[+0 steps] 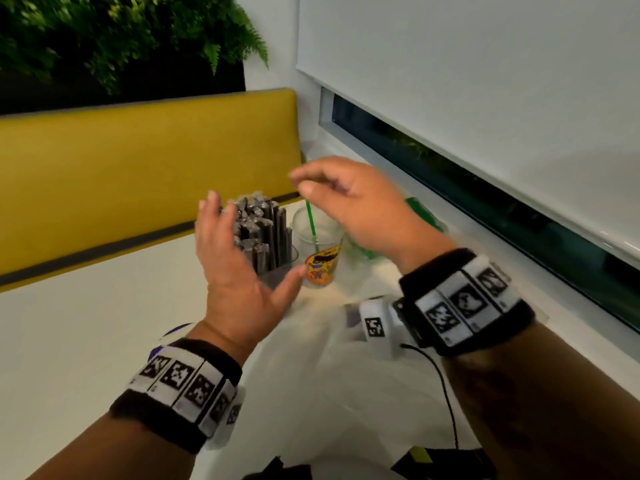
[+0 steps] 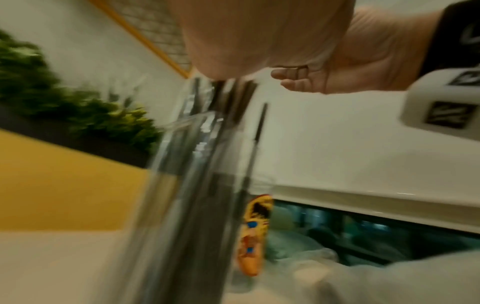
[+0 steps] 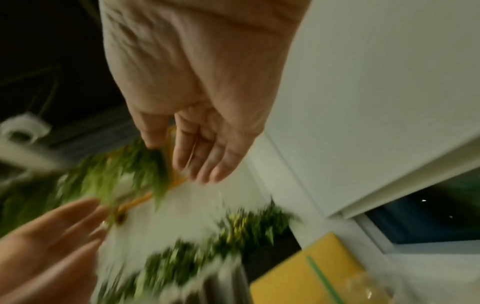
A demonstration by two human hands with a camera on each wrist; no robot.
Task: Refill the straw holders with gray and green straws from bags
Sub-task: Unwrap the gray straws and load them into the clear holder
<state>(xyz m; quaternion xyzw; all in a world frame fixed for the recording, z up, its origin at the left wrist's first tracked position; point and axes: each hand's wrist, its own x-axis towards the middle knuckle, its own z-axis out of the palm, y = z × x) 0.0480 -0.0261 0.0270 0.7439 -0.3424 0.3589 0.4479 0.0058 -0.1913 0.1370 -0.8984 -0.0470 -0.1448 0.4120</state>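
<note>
A clear holder packed with gray straws stands on the white table. My left hand is open beside it, palm toward the straws, fingers straight; whether it touches them I cannot tell. To the right is a clear cup with a cartoon sticker, and one green straw stands in it. My right hand hovers just above that straw's top, fingers relaxed. In the right wrist view the right hand holds nothing, with the green straw apart from it. A bag of green straws lies behind my right hand.
A crumpled clear plastic bag lies on the table in front of the cups. A yellow bench back runs behind the table. The window sill and a white blind are at the right. A black cable hangs from my right wrist.
</note>
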